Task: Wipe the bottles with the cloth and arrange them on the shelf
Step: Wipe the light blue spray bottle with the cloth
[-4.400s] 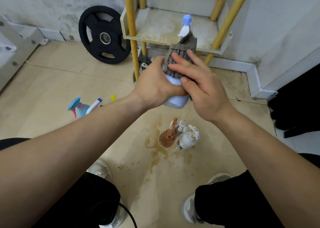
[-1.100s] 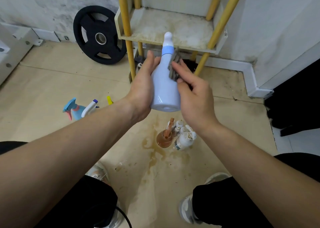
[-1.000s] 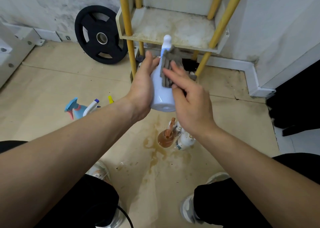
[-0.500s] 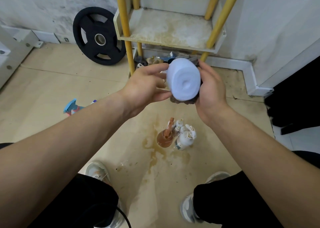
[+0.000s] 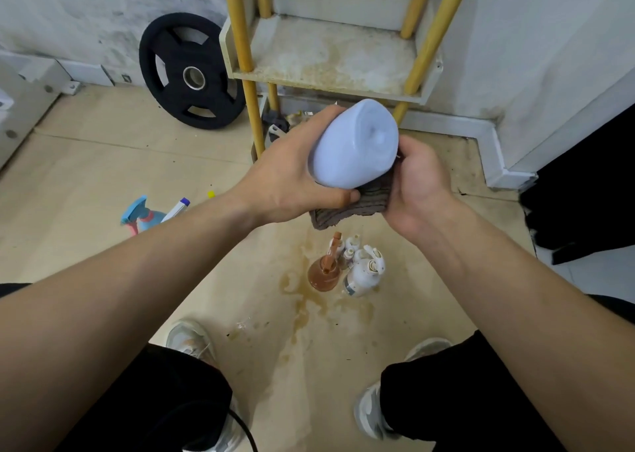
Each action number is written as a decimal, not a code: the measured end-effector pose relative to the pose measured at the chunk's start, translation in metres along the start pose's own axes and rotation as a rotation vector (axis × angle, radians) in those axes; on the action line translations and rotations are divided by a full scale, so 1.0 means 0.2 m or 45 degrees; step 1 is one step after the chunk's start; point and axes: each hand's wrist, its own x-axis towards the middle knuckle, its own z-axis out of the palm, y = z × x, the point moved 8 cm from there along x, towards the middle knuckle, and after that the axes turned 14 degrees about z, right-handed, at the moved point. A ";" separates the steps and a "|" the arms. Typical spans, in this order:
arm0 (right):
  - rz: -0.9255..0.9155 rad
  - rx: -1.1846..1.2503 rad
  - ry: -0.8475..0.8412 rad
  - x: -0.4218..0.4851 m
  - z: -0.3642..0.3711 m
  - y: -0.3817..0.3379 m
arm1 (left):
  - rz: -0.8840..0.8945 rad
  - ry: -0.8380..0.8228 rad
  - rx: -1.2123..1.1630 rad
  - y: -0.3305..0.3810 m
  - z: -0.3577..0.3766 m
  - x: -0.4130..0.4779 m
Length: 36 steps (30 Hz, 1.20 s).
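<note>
I hold a pale blue bottle [image 5: 354,145] tipped over, its round base turned toward me. My left hand [image 5: 288,173] grips its side, thumb under it. My right hand [image 5: 421,180] holds a grey-brown ribbed cloth [image 5: 350,207] against the bottle's underside and right side. Behind it stands the shelf [image 5: 330,56], a stained cream board on yellow posts. An amber pump bottle [image 5: 324,273] and white bottles [image 5: 362,273] stand on the floor below my hands. A blue spray bottle [image 5: 141,214] lies on the floor at the left.
A black weight plate [image 5: 190,71] leans on the back wall left of the shelf. A brown spill [image 5: 302,300] stains the floor around the standing bottles. My shoes [image 5: 192,341] and knees fill the bottom. Small clutter [image 5: 280,123] sits under the shelf.
The bottle went from upright, with the cloth rubbing its neck and side, to tipped with its base toward me. The cloth moved beneath it.
</note>
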 end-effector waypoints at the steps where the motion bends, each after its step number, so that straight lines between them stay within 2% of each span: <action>1: -0.006 -0.029 0.004 0.00 0.00 -0.01 | -0.018 -0.011 -0.032 0.00 0.00 0.00; 4: -0.080 -0.071 0.022 -0.02 -0.01 -0.07 | -0.086 -0.044 -0.094 -0.01 0.02 -0.01; 6: -0.234 -0.043 0.045 -0.04 -0.01 -0.13 | -0.134 -0.058 -0.072 -0.02 0.03 -0.01; 9: -0.595 -0.343 0.137 -0.11 0.01 -0.21 | -0.204 -0.058 -0.066 -0.05 0.03 -0.01; 12: -0.813 -0.618 0.192 -0.16 0.06 -0.22 | -0.261 -0.065 -0.089 -0.08 0.02 -0.03; 15: -0.875 -0.678 0.122 -0.19 0.10 -0.20 | -0.341 -0.029 -0.145 -0.11 0.01 -0.04; 20: -0.945 -0.607 0.025 -0.26 0.13 -0.21 | -0.451 -0.013 -0.260 -0.14 -0.01 -0.05; 24: -0.933 -0.554 0.093 -0.26 0.11 -0.21 | -0.836 0.075 -0.506 -0.22 0.01 -0.16; 27: -0.698 -0.525 0.190 -0.15 0.07 -0.10 | -1.086 0.218 -0.796 -0.26 0.01 -0.25; 29: -0.518 -0.540 0.231 -0.10 0.06 0.02 | -1.160 0.310 -0.981 -0.24 0.02 -0.29; 31: -0.418 -0.620 0.209 -0.10 0.10 0.10 | -1.188 0.316 -1.071 -0.23 0.03 -0.32; 34: -0.374 -0.727 0.115 -0.10 0.21 0.17 | -1.187 0.213 -1.012 -0.22 0.03 -0.37; 36: -0.352 -0.796 0.048 -0.11 0.27 0.21 | -1.173 0.273 -1.020 -0.22 -0.01 -0.40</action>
